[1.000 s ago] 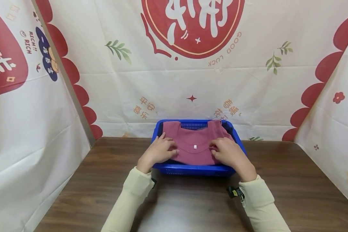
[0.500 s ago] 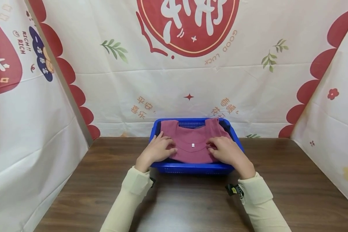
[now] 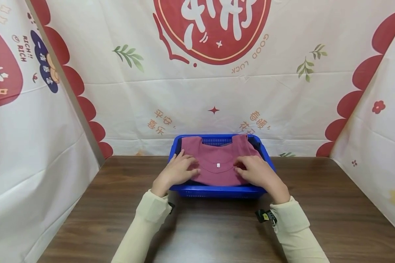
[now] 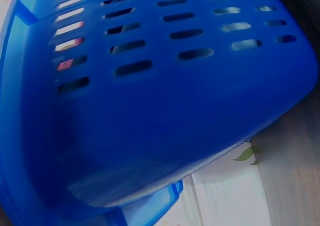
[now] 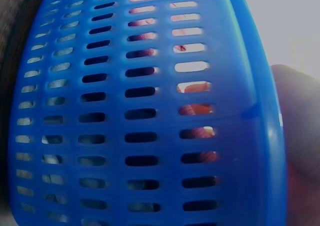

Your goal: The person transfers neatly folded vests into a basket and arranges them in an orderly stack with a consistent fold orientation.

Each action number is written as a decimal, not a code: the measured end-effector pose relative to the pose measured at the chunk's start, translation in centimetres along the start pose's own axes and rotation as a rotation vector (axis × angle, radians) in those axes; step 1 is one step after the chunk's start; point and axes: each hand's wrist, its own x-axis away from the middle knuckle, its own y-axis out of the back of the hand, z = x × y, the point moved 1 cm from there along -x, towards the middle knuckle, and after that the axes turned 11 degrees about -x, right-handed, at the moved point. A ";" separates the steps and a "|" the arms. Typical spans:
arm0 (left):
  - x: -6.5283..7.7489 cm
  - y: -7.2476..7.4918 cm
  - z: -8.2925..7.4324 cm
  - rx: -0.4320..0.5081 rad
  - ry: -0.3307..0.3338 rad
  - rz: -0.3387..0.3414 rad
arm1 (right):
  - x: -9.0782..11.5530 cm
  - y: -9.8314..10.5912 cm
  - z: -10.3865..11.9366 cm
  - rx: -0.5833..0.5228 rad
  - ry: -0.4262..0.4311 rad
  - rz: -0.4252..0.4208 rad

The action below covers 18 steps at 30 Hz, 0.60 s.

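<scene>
In the head view a folded dusky-pink top (image 3: 214, 155) lies in a blue plastic basket (image 3: 217, 191), its neckline facing up with a small white tag at the middle. My left hand (image 3: 179, 170) rests on the left side of the top, fingers loosely bent and spread. On the other side my right hand (image 3: 255, 170) touches the fabric with relaxed, bent fingers. The left wrist view is filled by the slotted basket wall (image 4: 125, 110), and that hand is out of sight there. A blurred part of the right hand (image 5: 302, 131) shows beyond the rim in the right wrist view.
Dark cloth (image 3: 257, 145) shows under and beside the pink top inside the basket. The basket stands on a brown wooden table (image 3: 217, 230), near its back edge. Printed white curtains (image 3: 191, 95) hang behind the table and along both sides.
The head view has shifted slightly, so the scene sits a little further left. Both hands stay on the top in nearly the same pose.
</scene>
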 end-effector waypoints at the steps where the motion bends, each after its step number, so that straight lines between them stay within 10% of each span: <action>1: 0.0 0.0 0.0 0.000 0.000 0.000 | 0.0 0.0 0.0 0.001 -0.001 0.003; 18: 0.3 0.2 0.0 0.005 -0.010 0.002 | 0.1 0.0 0.2 0.011 -0.022 0.017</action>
